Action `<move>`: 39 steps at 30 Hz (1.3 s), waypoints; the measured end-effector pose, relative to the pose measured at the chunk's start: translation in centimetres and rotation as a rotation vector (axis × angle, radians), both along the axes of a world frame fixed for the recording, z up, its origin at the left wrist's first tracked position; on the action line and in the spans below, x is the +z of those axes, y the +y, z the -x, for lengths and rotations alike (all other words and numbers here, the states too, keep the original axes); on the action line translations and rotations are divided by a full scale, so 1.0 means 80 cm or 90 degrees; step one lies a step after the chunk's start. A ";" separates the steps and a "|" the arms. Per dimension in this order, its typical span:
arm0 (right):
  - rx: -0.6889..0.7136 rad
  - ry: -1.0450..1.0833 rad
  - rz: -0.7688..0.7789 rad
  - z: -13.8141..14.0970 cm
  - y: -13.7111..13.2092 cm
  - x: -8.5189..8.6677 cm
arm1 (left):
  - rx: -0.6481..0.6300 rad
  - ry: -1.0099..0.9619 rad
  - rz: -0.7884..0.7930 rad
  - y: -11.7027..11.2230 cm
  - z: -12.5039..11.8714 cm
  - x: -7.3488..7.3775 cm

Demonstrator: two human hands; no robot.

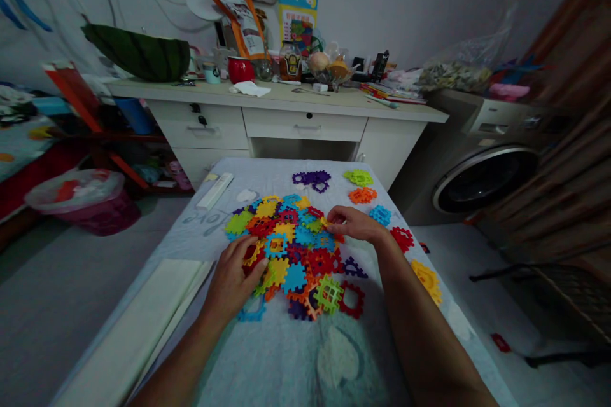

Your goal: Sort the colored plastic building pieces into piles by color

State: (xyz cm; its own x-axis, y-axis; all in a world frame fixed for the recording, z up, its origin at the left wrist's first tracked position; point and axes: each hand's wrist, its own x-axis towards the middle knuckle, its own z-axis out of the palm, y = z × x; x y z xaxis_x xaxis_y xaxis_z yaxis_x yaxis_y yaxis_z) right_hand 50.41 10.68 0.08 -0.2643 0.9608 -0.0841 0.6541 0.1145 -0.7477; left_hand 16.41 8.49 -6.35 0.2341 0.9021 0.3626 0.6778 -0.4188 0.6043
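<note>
A heap of colourful toothed plastic building pieces (293,276) lies on the cloth-covered table. My right hand (353,224) is at the heap's far right side, fingertips pinched on a small yellow piece (326,222). At the left edge of the heap rests my left hand (233,273), its thumb and fingers apart over a yellow piece (260,253) and red ones. Sorted by colour along the right are purple (312,179), lime green (358,177), orange (362,195), blue (380,215), red (402,238) and yellow pieces (426,281).
A white strip (216,191) and a folded pale board (138,324) lie along the table's left side. Behind stands a cluttered white desk (305,98) with a watermelon half (138,54). A washing machine (482,159) is at right, a pink bin (90,210) at left.
</note>
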 end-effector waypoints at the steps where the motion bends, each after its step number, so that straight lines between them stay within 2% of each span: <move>1: -0.007 0.013 0.001 -0.003 0.000 0.000 | 0.002 -0.001 -0.003 0.001 0.000 0.000; 7: -0.103 -0.055 -0.034 -0.010 0.001 0.002 | -0.018 0.000 -0.006 0.004 0.003 -0.005; 12: -0.153 -0.084 -0.079 -0.027 -0.022 0.027 | -0.027 -0.010 -0.011 0.005 0.003 -0.006; 15: -0.184 -0.126 -0.098 -0.055 -0.053 0.042 | -0.021 0.008 -0.017 0.003 0.002 -0.006; 18: -0.231 -0.183 -0.082 -0.087 -0.095 0.047 | -0.016 0.030 -0.025 0.001 0.001 -0.005; 24: -0.267 -0.273 -0.065 -0.119 -0.184 0.031 | -0.019 0.033 -0.041 0.001 0.000 -0.004; 27: -0.288 -0.312 -0.052 -0.121 -0.214 0.015 | -0.010 0.037 -0.043 0.001 0.001 -0.004; 31: -0.300 -0.383 -0.067 -0.120 -0.232 -0.002 | -0.005 0.027 -0.042 0.001 0.001 -0.004; 35: -0.334 -0.460 -0.122 -0.105 -0.231 -0.006 | -0.012 -0.014 -0.013 0.002 0.001 -0.003; 39: -0.267 -0.398 -0.208 -0.058 -0.213 -0.004 | -0.017 -0.049 0.030 0.003 0.001 -0.001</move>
